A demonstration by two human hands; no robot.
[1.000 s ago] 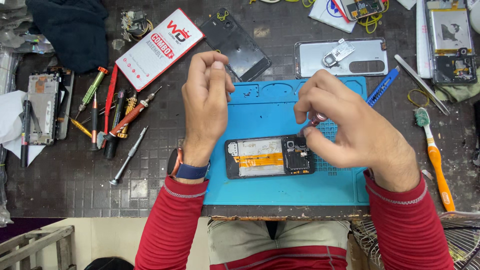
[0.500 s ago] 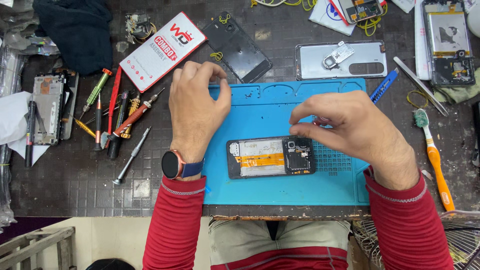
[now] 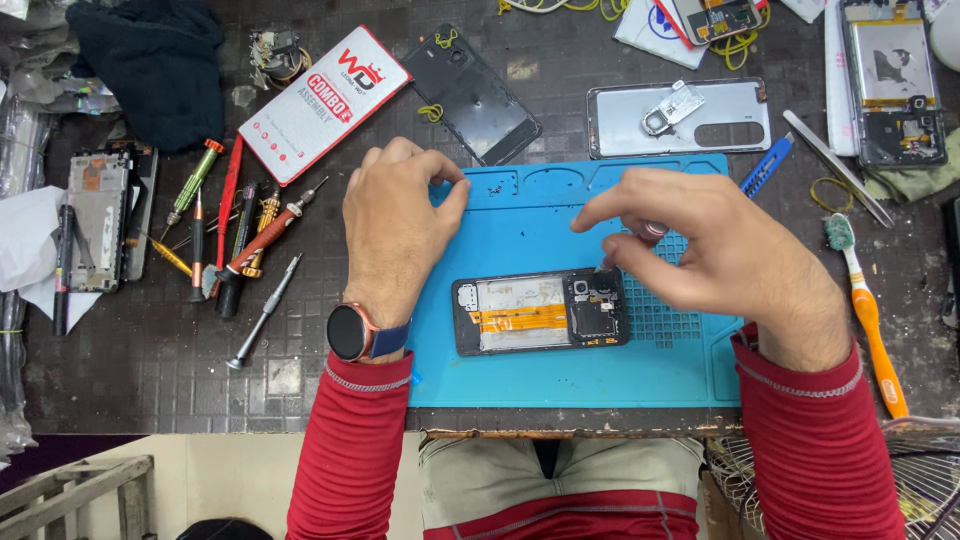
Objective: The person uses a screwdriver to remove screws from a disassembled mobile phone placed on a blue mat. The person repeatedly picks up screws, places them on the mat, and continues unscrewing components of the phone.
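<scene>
An opened phone (image 3: 540, 312) lies back-side up in the middle of a blue work mat (image 3: 560, 375), showing an orange flex cable and its dark camera end. My right hand (image 3: 720, 255) is pinched on a small screwdriver (image 3: 651, 231). The thin tip stands at the phone's upper right corner. My left hand (image 3: 395, 225), with a smartwatch on the wrist, rests knuckles-up on the mat's upper left corner. Its fingers are curled over the moulded compartments, and nothing shows in it.
Left of the mat lie several screwdrivers (image 3: 250, 250) and a stripped phone frame (image 3: 100, 215). Behind it lie a white-and-red box (image 3: 320, 100), a black back cover (image 3: 470, 95) and a silver back cover (image 3: 680, 118). An orange-handled toothbrush (image 3: 865, 310) and tweezers (image 3: 835, 180) lie on the right.
My right hand has shifted right, from over the phone's camera end to its upper right corner, with the screwdriver cap now showing. My left hand stays on the mat's upper left, fingers more curled.
</scene>
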